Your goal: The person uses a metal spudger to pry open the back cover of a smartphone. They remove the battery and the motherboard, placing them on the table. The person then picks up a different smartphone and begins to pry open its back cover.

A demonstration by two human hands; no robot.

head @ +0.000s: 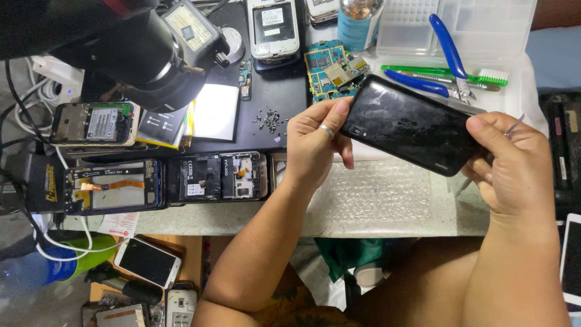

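At the upper left of the frame a big black microscope hangs over the surface. Below it, at the left, lie two opened phones with their insides showing. A little pile of tiny screws sits on a black mat near the middle top. Just right of the middle, the left hand pinches one end of a shiny black phone, thumb on top. The phone is held up in the air, tilted, over a sheet of bubble wrap. At the right, the right hand grips the phone's other end and also holds thin metal tweezers. Blue-handled pliers and a green brush lie at the upper right.
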